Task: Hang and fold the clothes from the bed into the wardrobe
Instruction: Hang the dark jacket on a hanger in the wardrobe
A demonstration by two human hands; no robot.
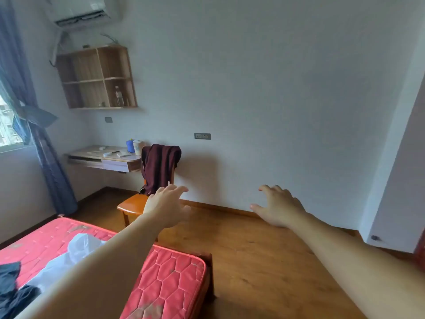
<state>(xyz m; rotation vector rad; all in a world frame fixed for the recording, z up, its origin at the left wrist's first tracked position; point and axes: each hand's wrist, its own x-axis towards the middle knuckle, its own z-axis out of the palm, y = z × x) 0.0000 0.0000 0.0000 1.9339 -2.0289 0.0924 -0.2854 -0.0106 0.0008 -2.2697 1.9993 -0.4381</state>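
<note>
1. A person's left hand [166, 206] and right hand [279, 207] reach forward, both empty, fingers spread and slightly curled, over the wooden floor [253, 261] in a bedroom.
2. The bed [170, 279], its red quilted mattress bare at the corner, sits at lower left beneath the left forearm.
3. On the bed lie a white garment [80, 247] and, beside it toward the bed's left edge, dark blue clothes [10, 286].
4. Beyond the bed's far corner stands an orange wooden chair [132, 206] with a maroon garment [158, 168] draped over its back; the left hand appears just in front of it.
5. Across the floor from the bed, at the right edge, stands a white panel [395, 192]; whether it belongs to the wardrobe cannot be told.
</note>
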